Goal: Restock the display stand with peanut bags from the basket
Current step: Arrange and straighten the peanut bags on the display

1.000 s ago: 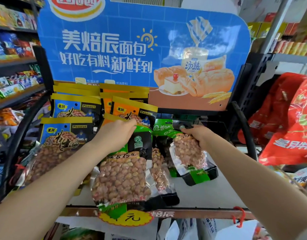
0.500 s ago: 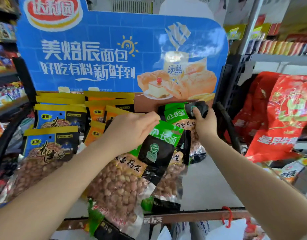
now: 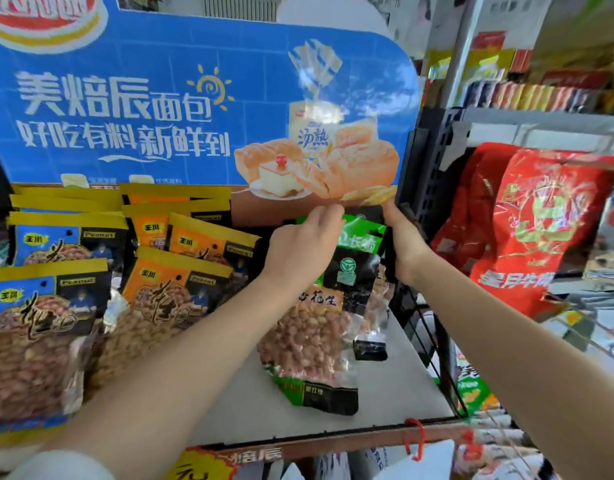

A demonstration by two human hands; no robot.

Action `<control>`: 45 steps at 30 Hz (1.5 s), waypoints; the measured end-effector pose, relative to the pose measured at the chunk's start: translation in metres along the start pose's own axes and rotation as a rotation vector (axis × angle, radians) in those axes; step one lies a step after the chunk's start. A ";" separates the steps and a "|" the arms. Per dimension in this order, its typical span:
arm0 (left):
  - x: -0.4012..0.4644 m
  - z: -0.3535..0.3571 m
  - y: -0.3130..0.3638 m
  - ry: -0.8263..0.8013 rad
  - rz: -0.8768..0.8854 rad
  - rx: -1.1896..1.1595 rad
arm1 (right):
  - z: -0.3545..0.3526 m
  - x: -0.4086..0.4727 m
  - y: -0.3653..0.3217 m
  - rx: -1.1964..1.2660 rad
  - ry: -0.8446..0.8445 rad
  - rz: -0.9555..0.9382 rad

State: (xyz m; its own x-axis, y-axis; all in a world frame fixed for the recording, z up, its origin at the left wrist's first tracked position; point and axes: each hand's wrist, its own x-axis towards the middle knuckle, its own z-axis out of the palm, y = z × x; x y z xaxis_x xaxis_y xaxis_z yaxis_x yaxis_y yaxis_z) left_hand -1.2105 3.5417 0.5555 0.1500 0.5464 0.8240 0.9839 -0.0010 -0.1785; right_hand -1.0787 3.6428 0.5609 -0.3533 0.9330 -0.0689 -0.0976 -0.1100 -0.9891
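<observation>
Both hands up at the back of the display stand (image 3: pixel 333 403). Left hand (image 3: pixel 303 244) pinches the top edge of a green peanut bag (image 3: pixel 336 303), which stands upright on the shelf, right of the orange bags (image 3: pixel 181 289) & blue bags (image 3: pixel 46 306). Right hand (image 3: pixel 404 244) grips the bag's right top corner, tight vs. the black side rail (image 3: pixel 419 306). Blue bread sign (image 3: pixel 160 98) behind; red sacks (image 3: pixel 540 220) on the next rack.

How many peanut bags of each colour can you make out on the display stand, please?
Blue bags: 2, fronts showing
Orange bags: 3, fronts showing
Green bags: 2, one mostly hidden behind the other
Total: 7. Yellow top strips at the back hint at more bags, but they cannot be counted.
</observation>
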 end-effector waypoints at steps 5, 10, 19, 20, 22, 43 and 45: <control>0.001 0.004 0.005 0.017 -0.051 0.009 | -0.009 -0.040 0.013 -0.498 0.086 -0.553; -0.028 -0.007 -0.005 -0.078 -0.238 -0.181 | -0.007 -0.060 0.028 -0.575 0.111 -0.581; -0.098 -0.037 -0.038 -0.746 -0.825 -0.808 | 0.003 -0.064 0.036 -0.417 0.326 -0.294; -0.102 -0.036 -0.036 -0.790 -0.860 -0.884 | 0.002 -0.060 0.035 -0.401 0.325 -0.258; -0.108 -0.036 -0.026 -0.778 -0.904 -1.083 | 0.000 -0.057 0.031 -0.263 0.229 -0.152; -0.085 -0.030 0.016 -0.645 -1.130 -1.382 | -0.015 -0.055 0.042 -0.016 -0.201 -0.035; -0.081 -0.031 0.017 -0.616 -1.127 -1.434 | -0.021 -0.057 0.050 -0.071 -0.165 -0.080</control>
State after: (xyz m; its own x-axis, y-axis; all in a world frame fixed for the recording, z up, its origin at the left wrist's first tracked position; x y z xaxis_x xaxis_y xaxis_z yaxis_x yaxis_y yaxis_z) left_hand -1.2026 3.4721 0.5024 -0.2503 0.9623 -0.1068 -0.0323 0.1020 0.9943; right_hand -1.0442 3.5914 0.5131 -0.4952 0.8684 0.0269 -0.0680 -0.0079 -0.9977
